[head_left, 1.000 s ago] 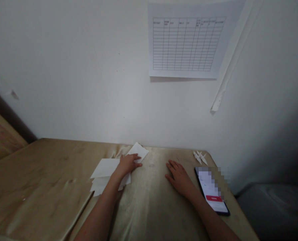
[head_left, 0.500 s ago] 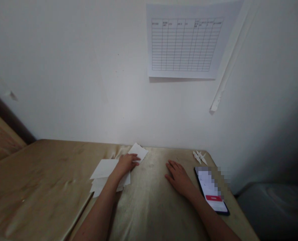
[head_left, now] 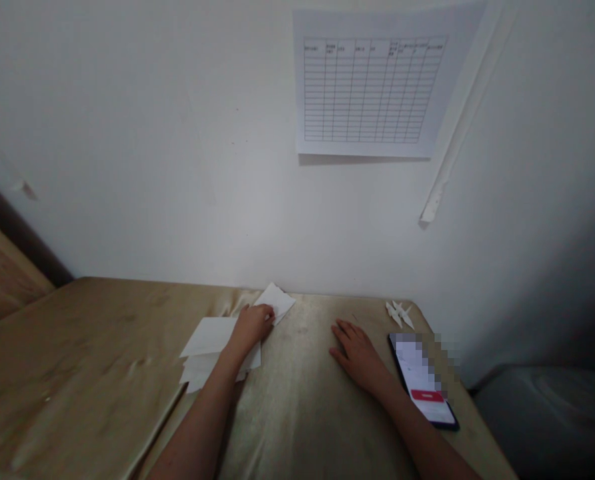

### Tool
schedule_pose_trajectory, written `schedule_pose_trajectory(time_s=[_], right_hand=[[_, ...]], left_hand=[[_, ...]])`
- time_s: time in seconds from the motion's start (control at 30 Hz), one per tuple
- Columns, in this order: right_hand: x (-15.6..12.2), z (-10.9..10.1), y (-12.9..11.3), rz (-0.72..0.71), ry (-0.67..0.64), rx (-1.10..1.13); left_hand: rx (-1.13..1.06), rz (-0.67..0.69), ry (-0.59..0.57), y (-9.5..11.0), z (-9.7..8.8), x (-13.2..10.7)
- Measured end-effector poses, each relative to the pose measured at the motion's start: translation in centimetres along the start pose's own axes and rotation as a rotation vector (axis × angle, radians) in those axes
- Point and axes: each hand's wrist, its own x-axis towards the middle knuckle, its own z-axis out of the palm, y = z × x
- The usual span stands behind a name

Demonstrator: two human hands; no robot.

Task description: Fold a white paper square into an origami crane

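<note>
My left hand [head_left: 253, 325] is at the back of the table, fingers curled in on the near edge of a square of white paper [head_left: 280, 299]. Its fingertips are partly hidden, and the paper lies close to the wall. Beneath my left wrist spreads a loose pile of white paper sheets [head_left: 208, 335], overlapping one another. My right hand [head_left: 358, 353] rests flat on the tablecloth with its fingers spread and nothing in it.
Right of my right hand lies a phone [head_left: 417, 373] with a lit screen. Small folded white paper shapes [head_left: 400, 314] sit near the back right corner. A printed table sheet [head_left: 367, 93] hangs on the wall. The cloth [head_left: 297, 413] has a glossy gold-brown surface.
The fingers of my left hand have drawn in from stretched out to curled on the white paper, which has shifted very slightly. My right hand has stayed put.
</note>
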Motion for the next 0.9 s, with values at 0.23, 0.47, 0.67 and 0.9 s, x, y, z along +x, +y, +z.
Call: schedule_pose_trajectory(time_s=[0.23,0.47,0.67,0.9], right_hand=[[0.0,-0.1,-0.1,0.007,0.002,-0.002],[0.1,0.0,-0.1,0.016,-0.015,-0.006],[0.0,-0.1,-0.1,0.014,-0.016,0.005],[0.0,-0.3,0.0,0.008,0.000,0.036]], left_hand=[[-0.046,-0.042,0.085,-0.3,-0.1,0.0],[-0.100,-0.089,0.199,-0.2,-0.1,0.0],[-0.195,-0.083,0.378,0.3,0.1,-0.1],[-0.229,0.027,0.449,1.8,0.3,-0.5]])
